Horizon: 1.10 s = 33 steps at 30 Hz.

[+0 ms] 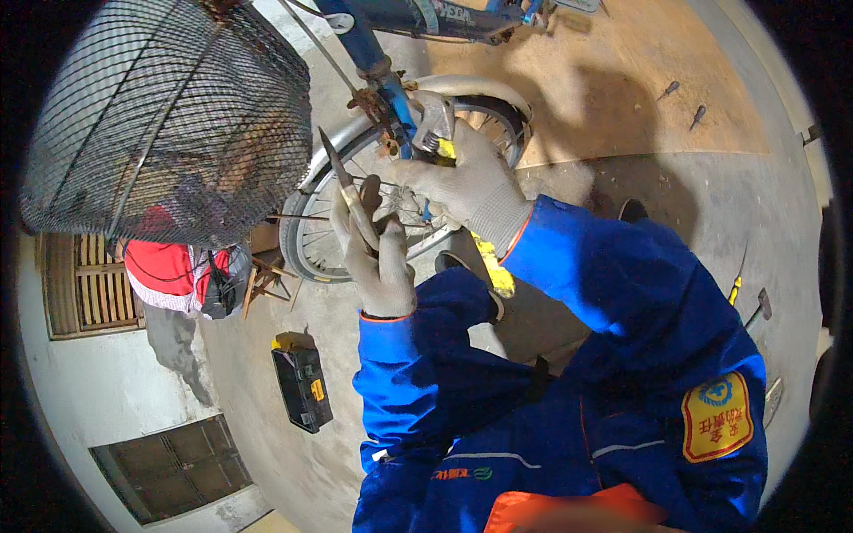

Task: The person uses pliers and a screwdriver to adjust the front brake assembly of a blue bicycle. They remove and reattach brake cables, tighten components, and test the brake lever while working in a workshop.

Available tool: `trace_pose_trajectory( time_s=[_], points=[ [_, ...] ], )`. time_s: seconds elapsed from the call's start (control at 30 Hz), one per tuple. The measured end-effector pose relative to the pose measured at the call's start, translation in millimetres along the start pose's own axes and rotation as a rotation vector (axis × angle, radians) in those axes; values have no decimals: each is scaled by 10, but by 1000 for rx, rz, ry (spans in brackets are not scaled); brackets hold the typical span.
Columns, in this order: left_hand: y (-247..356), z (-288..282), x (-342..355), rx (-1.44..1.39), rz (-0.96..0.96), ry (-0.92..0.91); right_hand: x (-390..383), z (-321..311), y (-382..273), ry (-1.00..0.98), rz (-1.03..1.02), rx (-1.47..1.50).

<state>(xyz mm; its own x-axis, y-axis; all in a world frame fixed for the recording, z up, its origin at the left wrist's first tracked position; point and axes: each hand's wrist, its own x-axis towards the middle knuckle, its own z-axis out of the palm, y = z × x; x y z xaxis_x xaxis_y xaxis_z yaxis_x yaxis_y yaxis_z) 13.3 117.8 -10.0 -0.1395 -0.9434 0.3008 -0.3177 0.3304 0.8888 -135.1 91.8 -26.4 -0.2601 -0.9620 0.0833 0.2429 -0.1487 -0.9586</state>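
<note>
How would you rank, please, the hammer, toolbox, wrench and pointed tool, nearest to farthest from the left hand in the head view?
1. Pointed tool: in the left hand.
2. Wrench: in the right hand.
3. Toolbox: toward the lower left.
4. Hammer: far right.

Bicycle frame [462, 24] and basket [169, 115]: upper parts beyond my view. Wrench [436, 115]: mid-handle hidden by the right hand [471, 182]. Pointed tool [341, 171]: lower end concealed in the left hand [380, 266]; exact type unclear to me. Wheel [291, 244]: partly masked by both hands.
</note>
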Motion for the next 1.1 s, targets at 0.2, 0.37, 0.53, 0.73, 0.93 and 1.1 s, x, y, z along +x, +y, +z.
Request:
trace_pose_trajectory(
  time_s=[0.2, 0.37, 0.53, 0.73, 0.93, 1.1],
  points=[
    [-100, 84, 232, -29, 43, 85, 39, 22, 38, -48, 115, 75],
    [-122, 78, 193, -144, -68, 53, -11, -1, -238, -63, -12, 103],
    [-78, -8, 152, -84, -151, 39, -47, -50, -520, -116, 29, 196],
    [-99, 6, 165, -63, -93, 45, -3, -16, -478, -94, 13, 196],
    [-141, 132, 161, 39, 21, 95, -22, -20, -431, -104, 40, 263],
    [-152, 225, 235, 141, 133, 135, -9, -1, -419, -92, 6, 300]
  ],
)
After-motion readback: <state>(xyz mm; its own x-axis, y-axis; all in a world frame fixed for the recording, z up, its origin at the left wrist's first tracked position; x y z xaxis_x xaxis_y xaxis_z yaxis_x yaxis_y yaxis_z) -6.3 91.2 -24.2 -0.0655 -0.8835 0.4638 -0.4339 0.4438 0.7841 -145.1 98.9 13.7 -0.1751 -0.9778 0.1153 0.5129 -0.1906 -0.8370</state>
